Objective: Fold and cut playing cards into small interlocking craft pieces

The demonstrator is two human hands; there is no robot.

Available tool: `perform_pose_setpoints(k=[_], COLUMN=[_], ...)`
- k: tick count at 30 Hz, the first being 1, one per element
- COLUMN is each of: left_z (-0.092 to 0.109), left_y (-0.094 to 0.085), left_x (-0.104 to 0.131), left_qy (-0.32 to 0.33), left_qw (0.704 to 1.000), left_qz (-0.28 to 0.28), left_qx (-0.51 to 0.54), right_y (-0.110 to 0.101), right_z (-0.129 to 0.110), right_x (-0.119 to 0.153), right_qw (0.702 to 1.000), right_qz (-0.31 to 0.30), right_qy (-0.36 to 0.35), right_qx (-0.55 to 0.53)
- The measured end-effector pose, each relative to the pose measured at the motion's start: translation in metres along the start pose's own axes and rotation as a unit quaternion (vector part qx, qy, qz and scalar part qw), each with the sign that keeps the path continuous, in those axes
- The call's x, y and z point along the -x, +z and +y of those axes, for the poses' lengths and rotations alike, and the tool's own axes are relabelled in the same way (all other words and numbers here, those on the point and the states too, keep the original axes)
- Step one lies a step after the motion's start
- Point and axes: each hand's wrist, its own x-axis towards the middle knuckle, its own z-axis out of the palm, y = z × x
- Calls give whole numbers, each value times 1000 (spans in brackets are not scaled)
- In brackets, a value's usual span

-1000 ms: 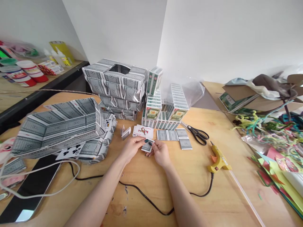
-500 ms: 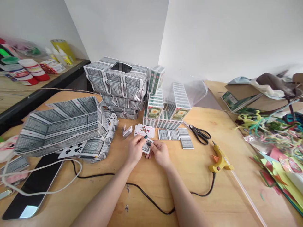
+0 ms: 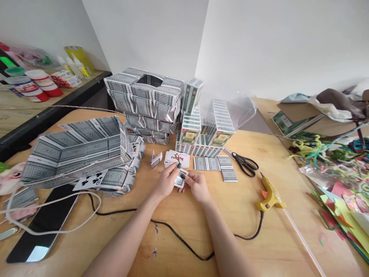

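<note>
Black cord (image 3: 203, 259) runs over the wooden table (image 3: 184, 215) and below the two forearms; it reaches to the glue gun. From my distant seat I see the left hand (image 3: 167, 180) closed in a pinch on one side of a small card (image 3: 179, 181). The right hand (image 3: 198, 186) grips the other side, thumb above and some fingers beneath. Thus the card is above the table, between both hands, and I judge that two grips serve to keep it steady.

On the right lies the yellow glue gun (image 3: 270, 196), its nozzle pointing away from the person, which I think is safer for the arm. Scissors (image 3: 245, 165) rest a little farther, handles toward the near side, perhaps for easy taking. Just beyond the hands are loose cards (image 3: 176, 157), joker on top, probably placed there for short reach. Beside them stands a folded piece (image 3: 156, 160).

Farther, the packs of cards (image 3: 190, 135) are stacked in rows, maybe to save space, next to card-covered boxes (image 3: 144, 100).
</note>
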Motion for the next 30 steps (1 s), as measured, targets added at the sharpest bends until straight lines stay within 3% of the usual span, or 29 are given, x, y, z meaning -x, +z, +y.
perform_pose_setpoints(k=[6,13,20,25,27,30], left_z=[1,1,-1,-2,-2,-2], left_y=[-1,-1,0,-3,-4,-3], left_x=[-1,-1,0,1,1,0], left_qy=[68,86,76,33,32,54], left_qw=[982,953,966,996,996,988], left_qz=[59,100,115,22,11,39], left_qx=[-165,-273,-220,-80,-79,-139], right_y=[1,2,2,-3,-4,-3], right_z=[2,6,3,4,4,5], right_x=[0,1,2,-2,-3,-3], right_qw=[1000,1000,1000,1000,1000,1000], right_qz=[14,-1,-13,6,9,13], right_qy=[17,28,21,-2,-9,0], right_qx=[16,4,1,1,5,15])
